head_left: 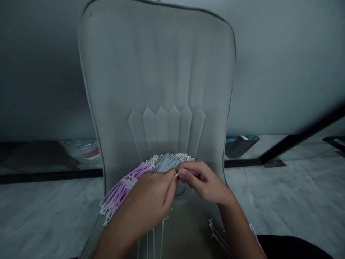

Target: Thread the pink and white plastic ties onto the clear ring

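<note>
My left hand (159, 189) and my right hand (201, 180) meet over the chair seat, fingertips nearly touching. A small white tip shows between them, and a purple stick (193, 173) runs under my right fingers. What my left fingers pinch is too small to name. Beyond the hands lie pale sticks (167, 162) and many small white pieces (183, 156) in a round clear dish (183, 197). A bundle of purple sticks with white ends (121, 190) rests left of my left hand.
The grey chair's backrest (159, 72) rises behind. Several pale sticks (161, 239) lie at the seat's front, with darker sticks (219, 237) near my right forearm. A black metal bar (302, 133) and a dark bag (239, 145) are at the right, clear plastic (86, 151) at the left.
</note>
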Tool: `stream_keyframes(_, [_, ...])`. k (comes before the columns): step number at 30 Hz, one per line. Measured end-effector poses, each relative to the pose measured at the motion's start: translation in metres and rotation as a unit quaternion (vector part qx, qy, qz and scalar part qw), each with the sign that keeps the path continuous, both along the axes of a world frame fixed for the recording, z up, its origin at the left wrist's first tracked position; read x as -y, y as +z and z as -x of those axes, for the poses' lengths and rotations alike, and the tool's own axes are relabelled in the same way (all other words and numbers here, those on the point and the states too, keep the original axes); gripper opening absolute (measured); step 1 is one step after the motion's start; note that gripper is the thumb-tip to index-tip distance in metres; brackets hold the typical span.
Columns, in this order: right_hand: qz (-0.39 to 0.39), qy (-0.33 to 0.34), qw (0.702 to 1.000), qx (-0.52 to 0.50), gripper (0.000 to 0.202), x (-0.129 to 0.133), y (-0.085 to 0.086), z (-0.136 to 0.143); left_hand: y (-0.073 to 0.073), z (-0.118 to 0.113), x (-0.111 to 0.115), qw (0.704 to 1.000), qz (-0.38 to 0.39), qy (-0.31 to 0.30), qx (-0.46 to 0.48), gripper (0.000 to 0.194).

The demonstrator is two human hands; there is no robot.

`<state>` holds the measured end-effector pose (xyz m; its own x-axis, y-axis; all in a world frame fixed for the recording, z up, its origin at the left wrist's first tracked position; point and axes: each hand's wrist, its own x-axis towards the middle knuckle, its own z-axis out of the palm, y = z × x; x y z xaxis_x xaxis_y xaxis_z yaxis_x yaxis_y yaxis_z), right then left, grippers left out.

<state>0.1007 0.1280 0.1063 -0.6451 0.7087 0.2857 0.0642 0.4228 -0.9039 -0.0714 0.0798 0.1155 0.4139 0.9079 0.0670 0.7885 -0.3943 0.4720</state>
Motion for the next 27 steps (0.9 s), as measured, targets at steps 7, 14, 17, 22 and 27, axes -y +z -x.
stream_keyframes(7, [0.078, 0.017, 0.995, -0.055, 0.037, -0.004, -0.008, 0.001, 0.003, 0.003, -0.001, 0.998, 0.026, 0.004, 0.059, 0.028])
stream_keyframes(14, [0.119, -0.031, 0.988, -0.089, 0.039, -0.008, -0.013, 0.001, 0.004, 0.0, -0.003, 0.982, 0.048, 0.01, 0.181, 0.026])
stream_keyframes(17, [0.125, -0.049, 0.986, -0.098, 0.04, -0.008, -0.014, 0.001, -0.003, -0.002, -0.005, 0.972, 0.05, 0.02, 0.229, 0.026])
stream_keyframes(22, [0.125, -0.062, 0.983, -0.116, 0.037, -0.008, -0.015, -0.001, -0.015, -0.007, -0.01, 0.944, 0.051, 0.028, 0.325, 0.026])
stream_keyframes(27, [0.16, -0.071, 0.975, -0.135, 0.036, -0.007, -0.017, 0.001, -0.022, -0.009, -0.012, 0.894, 0.106, 0.077, 0.429, 0.028])
